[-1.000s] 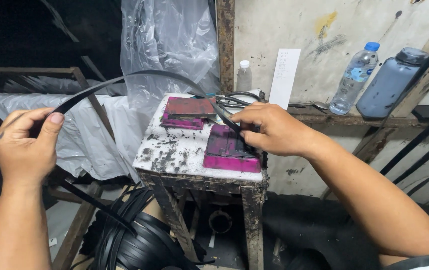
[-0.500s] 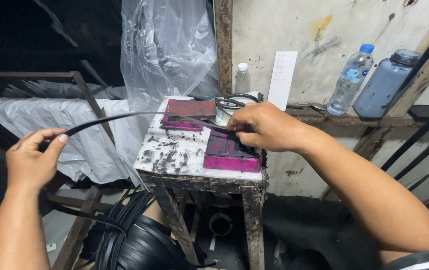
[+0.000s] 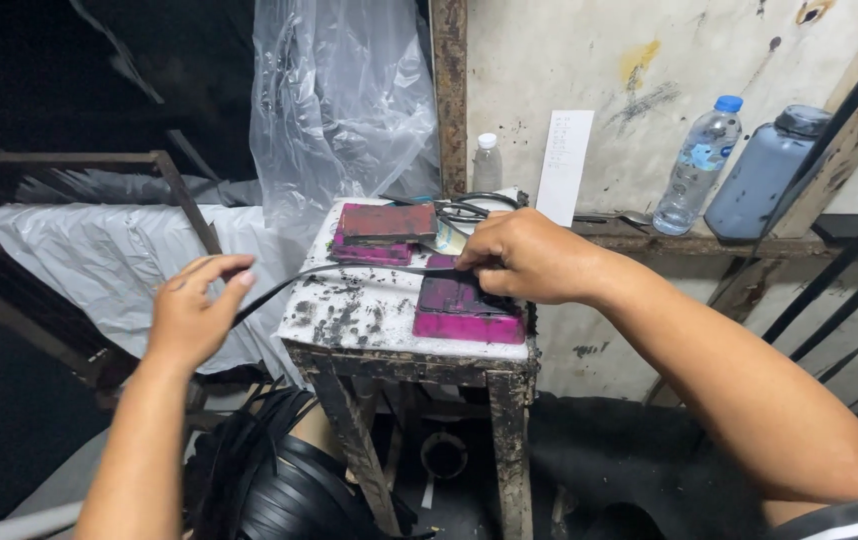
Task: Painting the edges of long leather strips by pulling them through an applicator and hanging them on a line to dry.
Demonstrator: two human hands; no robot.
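— How many pads on the stand (image 3: 349,330)?
— Two pink pads: one (image 3: 379,232) at the back-left corner, one (image 3: 464,310) at the front-right edge, half under the right hand (image 3: 529,255).
— And the hands?
— The right pinches a black strip (image 3: 349,272) down; the left hand (image 3: 189,315), fingers loosely spread, meets it off the left edge. Two bottles (image 3: 699,165) stand behind; the scissors (image 3: 469,208) are partly hidden.
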